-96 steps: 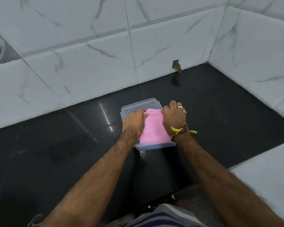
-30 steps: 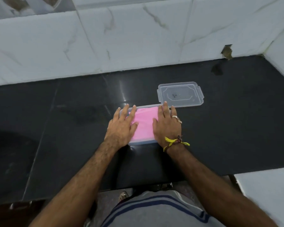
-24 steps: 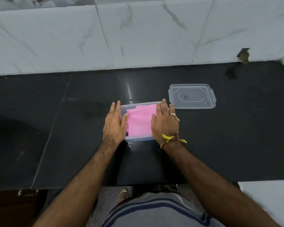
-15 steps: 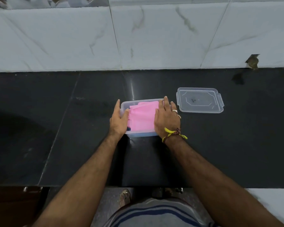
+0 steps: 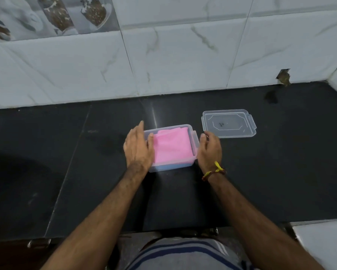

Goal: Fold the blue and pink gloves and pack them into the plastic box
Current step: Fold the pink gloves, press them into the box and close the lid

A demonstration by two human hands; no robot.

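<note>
Black stone counter [image 5: 280, 172] carries everything, and the box [image 5: 191, 134] is the marker for the rest. Left of the box, the left hand [image 5: 137, 150] lies open and flat against the box's left wall, its thumb curling over the rim onto the pink glove [image 5: 171, 148], holding nothing. Inside the box the folded pink glove fills the top; a blue layer [image 5: 168, 167] under it, seen through the near wall, is probably the blue glove. Just right of the box, the right hand [image 5: 210, 151] is loosely open, empty, beside the right wall. Farther right and back lies the lid [image 5: 229, 123], apart from the box. Packing looks finished; to close well, steady the box with the left hand, press the pink cloth below the rim, then fetch the lid and seat it squarely.
</note>
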